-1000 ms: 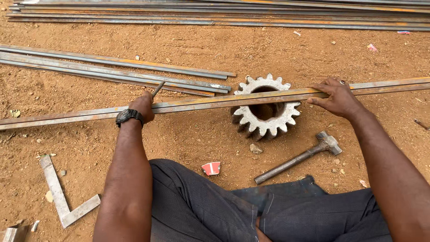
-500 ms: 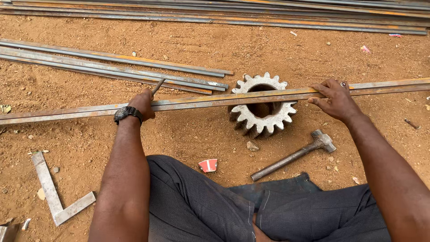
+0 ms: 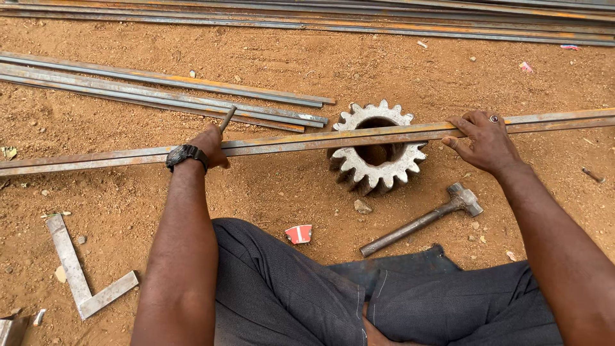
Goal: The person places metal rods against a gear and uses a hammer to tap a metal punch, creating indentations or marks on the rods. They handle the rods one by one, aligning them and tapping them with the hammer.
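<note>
A long flat steel bar lies across the top of a large toothed gear on red dirt ground. The left hand, with a black wristwatch, rests on the bar and grips a thin metal rod pointing up and away. The right hand presses flat on the bar just right of the gear. A hammer lies near the gear; a steel square lies at lower left.

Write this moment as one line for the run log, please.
left hand: holds thin metal tool at long steel bar | right hand: presses bar | bar rests on gear
</note>
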